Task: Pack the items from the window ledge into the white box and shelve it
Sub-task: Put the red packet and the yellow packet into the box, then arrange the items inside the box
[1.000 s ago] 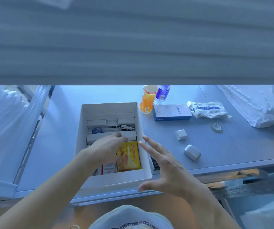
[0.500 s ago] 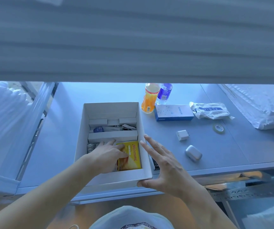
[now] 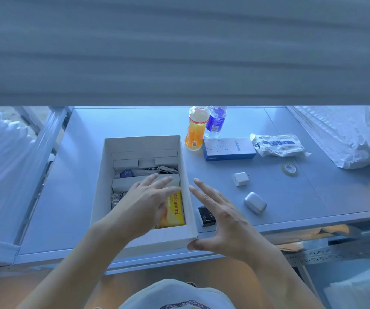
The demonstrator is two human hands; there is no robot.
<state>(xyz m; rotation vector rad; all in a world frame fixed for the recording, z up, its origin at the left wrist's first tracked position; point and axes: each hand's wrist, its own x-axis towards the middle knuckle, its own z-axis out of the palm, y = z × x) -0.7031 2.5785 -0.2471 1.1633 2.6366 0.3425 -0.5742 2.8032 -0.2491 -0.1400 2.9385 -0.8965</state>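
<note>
White box (image 3: 186,166) sits open on the window ledge (image 3: 68,197), near the ledge's front edge. Long axis runs from the person toward the window; open side faces up. Inside: a yellow packet (image 3: 175,210) at the near right, white cartons behind it, some dark items at the near left, not identifiable.

Left hand (image 3: 146,201) is over the box interior, fingers spread and straight, holding nothing; contact with the contents cannot be told. Right hand (image 3: 222,217) is open, fingers spread, just right of the box; its thumb touches the box's near right corner.

Not yet packed, all right of the box: small black box (image 3: 206,216) just beside its right wall and partly under the right hand; silver case (image 3: 255,202) and white charger (image 3: 241,179) farther right; blue carton (image 3: 228,149), orange bottle (image 3: 196,130) and blue bottle (image 3: 216,121) beyond the box's far right corner; tape roll (image 3: 289,168) and plastic packet (image 3: 277,145) well to the right.

Risks, as judged:
- Box's near wall is close to the ledge front. A pull from the thumb at that corner could slide it over the edge.
- Bottles are tall; upright they may stand above the rim and block shelving. Lay them along the long axis.
- Silver case is rounded and may roll if nudged.
</note>
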